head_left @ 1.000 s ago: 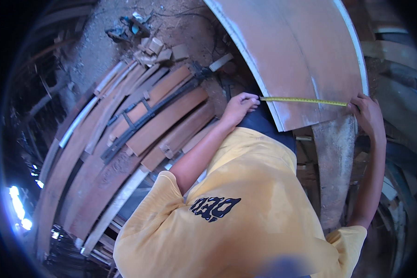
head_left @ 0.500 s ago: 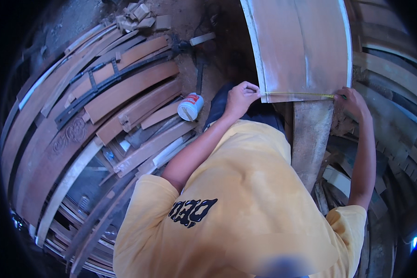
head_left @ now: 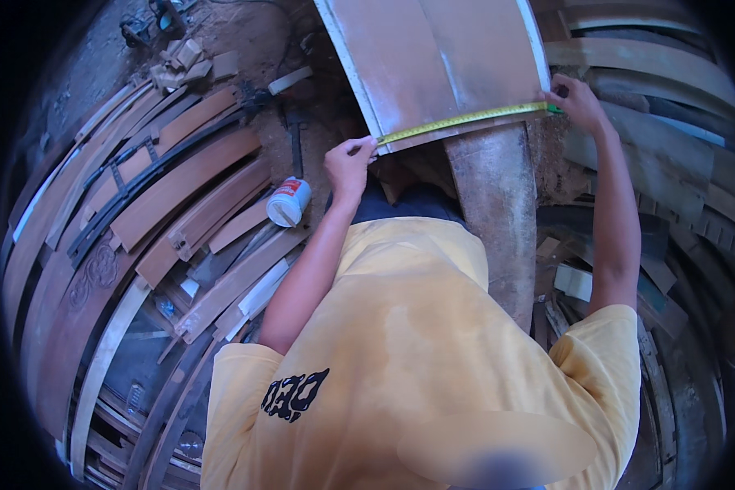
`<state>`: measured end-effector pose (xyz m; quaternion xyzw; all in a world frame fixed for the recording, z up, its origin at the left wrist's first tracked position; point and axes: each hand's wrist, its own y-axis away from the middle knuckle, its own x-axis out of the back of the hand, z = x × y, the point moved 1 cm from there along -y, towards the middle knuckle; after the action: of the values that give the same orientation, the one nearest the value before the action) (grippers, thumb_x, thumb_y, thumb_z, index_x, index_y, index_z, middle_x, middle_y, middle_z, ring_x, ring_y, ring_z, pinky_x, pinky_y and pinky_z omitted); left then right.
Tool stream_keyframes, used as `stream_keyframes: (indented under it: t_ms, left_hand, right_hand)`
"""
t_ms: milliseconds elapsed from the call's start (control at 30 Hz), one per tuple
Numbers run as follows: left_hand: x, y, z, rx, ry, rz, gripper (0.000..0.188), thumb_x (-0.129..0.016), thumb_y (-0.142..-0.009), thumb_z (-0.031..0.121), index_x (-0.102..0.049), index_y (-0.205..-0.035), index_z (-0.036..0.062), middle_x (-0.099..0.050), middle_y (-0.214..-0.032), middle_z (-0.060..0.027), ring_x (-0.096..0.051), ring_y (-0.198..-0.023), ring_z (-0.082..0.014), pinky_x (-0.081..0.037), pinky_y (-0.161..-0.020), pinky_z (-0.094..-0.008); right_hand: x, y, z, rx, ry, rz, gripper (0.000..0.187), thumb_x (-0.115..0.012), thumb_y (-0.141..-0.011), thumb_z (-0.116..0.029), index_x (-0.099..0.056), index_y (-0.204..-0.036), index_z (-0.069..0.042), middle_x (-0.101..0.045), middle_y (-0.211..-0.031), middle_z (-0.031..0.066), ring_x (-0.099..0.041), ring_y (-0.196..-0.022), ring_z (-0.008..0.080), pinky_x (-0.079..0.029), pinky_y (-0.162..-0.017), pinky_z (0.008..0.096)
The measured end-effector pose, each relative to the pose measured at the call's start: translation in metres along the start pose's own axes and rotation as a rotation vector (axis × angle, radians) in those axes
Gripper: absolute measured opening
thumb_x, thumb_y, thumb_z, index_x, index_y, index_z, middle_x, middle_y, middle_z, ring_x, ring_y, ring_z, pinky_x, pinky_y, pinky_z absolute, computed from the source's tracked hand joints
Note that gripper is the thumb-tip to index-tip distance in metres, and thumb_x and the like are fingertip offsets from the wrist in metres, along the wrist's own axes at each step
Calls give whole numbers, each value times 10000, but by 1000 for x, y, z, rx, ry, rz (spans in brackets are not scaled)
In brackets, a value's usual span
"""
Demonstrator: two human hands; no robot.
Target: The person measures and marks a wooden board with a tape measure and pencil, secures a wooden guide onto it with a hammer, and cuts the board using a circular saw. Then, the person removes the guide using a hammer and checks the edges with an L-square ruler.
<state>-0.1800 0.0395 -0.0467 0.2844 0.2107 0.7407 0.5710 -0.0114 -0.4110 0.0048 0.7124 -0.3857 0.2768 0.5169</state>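
Observation:
A yellow tape measure [head_left: 465, 119] is stretched across the near end of a wide reddish-brown wooden panel [head_left: 408, 69] with pale side edges. My left hand [head_left: 349, 170] pinches the tape's end at the panel's left near corner. At the right edge, my right hand [head_left: 576, 104] is closed around the tape's other end, where a bit of green shows by the fingertips. Most of what that hand grips is hidden by the fingers. Below the panel's near end, a rough, dusty plank [head_left: 494, 204] runs back toward me.
Long wooden boards [head_left: 184, 184] lie stacked on the left, one with a carved scroll pattern. A white tub [head_left: 289, 202] with a red label stands near my left forearm. Wood offcuts [head_left: 186, 61] are heaped at the far left. More planks [head_left: 653, 131] lie on the right.
The panel, tub and boards have shifted left in view. The tape now shows its broad yellow face, slanting up to the right. Both hands still hold its ends.

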Motion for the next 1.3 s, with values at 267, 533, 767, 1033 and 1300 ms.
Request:
stream_keyframes:
  t_ms: [267, 533, 767, 1033, 1300]
  left_hand:
    - [-5, 8, 2, 7, -28, 92, 227, -750, -948, 125, -763, -1098, -46, -759, -934, -97, -720, -809, -127, -596, -739, -238]
    - [-17, 17, 2, -1, -19, 203, 228, -737, -961, 157, -770, -1098, -22, -762, -932, -86, -723, -812, -123, -597, -681, -252]
    - [-18, 24, 4, 47, -46, 235, 249, -729, -978, 179, -758, -1136, -11, -750, -963, -67, -703, -823, -94, -573, -674, -217]
    - [-22, 20, 6, 4, -65, 210, 252, -724, -975, 165, -753, -1123, -37, -753, -954, -87, -718, -839, -119, -593, -695, -240]
    - [-22, 23, 6, 43, -38, 260, 240, -740, -970, 166, -755, -1116, -24, -739, -925, -62, -693, -785, -88, -579, -680, -222]
  right_hand:
    - [-8, -15, 31, -44, -80, 10, 524, -745, -887, -551, -721, -928, -29, -717, -873, 166, -687, -841, 311, -528, -807, 440]
    - [-23, -5, 20, -13, -55, 189, 605, -655, -905, -657, -733, -977, -62, -722, -977, 137, -687, -945, 329, -530, -858, 451]
    - [-22, -2, 18, -40, -157, 264, 617, -658, -911, -660, -755, -1044, -66, -739, -1004, 101, -700, -966, 290, -542, -870, 432]
    - [140, 132, -93, 636, -697, 374, 449, -675, -959, -469, -718, -1204, -95, -720, -1106, 61, -678, -1004, 213, -522, -957, 368]
    - [200, 211, -170, 988, -593, 159, 383, -697, -947, -382, -688, -1201, -96, -691, -1048, 45, -655, -943, 190, -519, -951, 356]
